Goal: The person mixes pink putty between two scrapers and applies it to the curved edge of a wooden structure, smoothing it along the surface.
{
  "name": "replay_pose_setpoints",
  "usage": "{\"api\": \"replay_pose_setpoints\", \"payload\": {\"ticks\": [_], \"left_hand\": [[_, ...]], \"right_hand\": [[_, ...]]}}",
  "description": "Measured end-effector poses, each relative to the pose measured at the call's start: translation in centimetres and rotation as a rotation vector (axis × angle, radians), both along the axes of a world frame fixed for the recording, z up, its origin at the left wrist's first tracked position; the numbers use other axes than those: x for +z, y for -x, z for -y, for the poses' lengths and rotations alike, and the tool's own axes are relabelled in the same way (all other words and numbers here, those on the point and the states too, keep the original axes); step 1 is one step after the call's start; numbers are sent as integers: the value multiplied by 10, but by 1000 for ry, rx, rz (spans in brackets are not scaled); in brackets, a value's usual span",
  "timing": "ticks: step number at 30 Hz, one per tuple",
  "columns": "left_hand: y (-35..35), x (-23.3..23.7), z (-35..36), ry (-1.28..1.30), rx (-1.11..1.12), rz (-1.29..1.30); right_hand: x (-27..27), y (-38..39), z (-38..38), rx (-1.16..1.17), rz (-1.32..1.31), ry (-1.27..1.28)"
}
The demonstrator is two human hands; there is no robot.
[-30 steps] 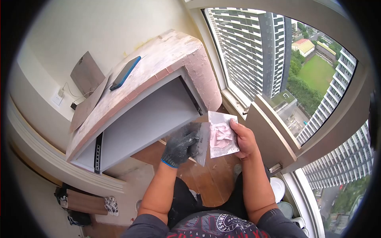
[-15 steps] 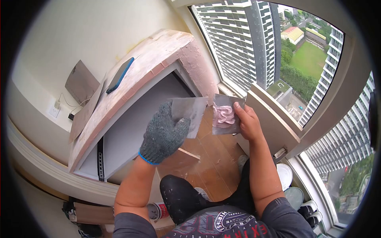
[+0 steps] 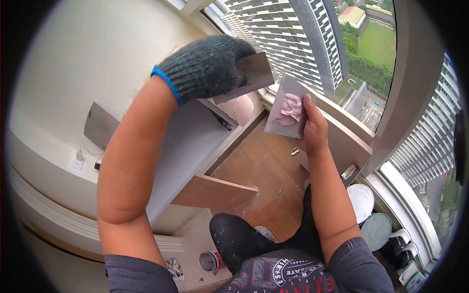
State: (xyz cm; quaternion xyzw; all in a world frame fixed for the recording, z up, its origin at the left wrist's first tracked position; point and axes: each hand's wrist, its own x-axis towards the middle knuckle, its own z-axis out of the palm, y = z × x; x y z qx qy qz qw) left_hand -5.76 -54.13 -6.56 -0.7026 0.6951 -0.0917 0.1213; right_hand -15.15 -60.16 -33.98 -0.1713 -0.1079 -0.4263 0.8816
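Note:
My left hand [image 3: 207,66], in a dark grey knit glove with a blue cuff, is raised over the cabinet. Its fingers are closed round a thin flat metal spreader [image 3: 257,72], which tilts toward the window. My bare right hand [image 3: 315,128] grips a second flat metal plate [image 3: 277,123] by its right edge, thumb on top. A lump of pink putty [image 3: 291,108] lies on that plate. Below the glove, the pink-coated corner of the cabinet [image 3: 237,108] shows; my left arm and glove hide most of its top.
A wooden board [image 3: 215,192] juts out over the wood floor [image 3: 256,158]. A tin [image 3: 209,261] stands near my left knee, and lidded buckets [image 3: 361,202] are at right by the window. A panel [image 3: 337,141] stands below the sill. A cable runs from a wall socket [image 3: 77,163].
My left hand has risen up and away from the right-hand plate, carrying its spreader over the cabinet. My right hand has moved slightly up and right, its plate now tilted. The view has shifted.

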Motion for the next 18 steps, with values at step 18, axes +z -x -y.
{"api": "replay_pose_setpoints", "payload": {"ticks": [18], "left_hand": [[5, -89, 72, -752, 74, 692]], "right_hand": [[-8, 12, 17, 52, 307, -104]]}}
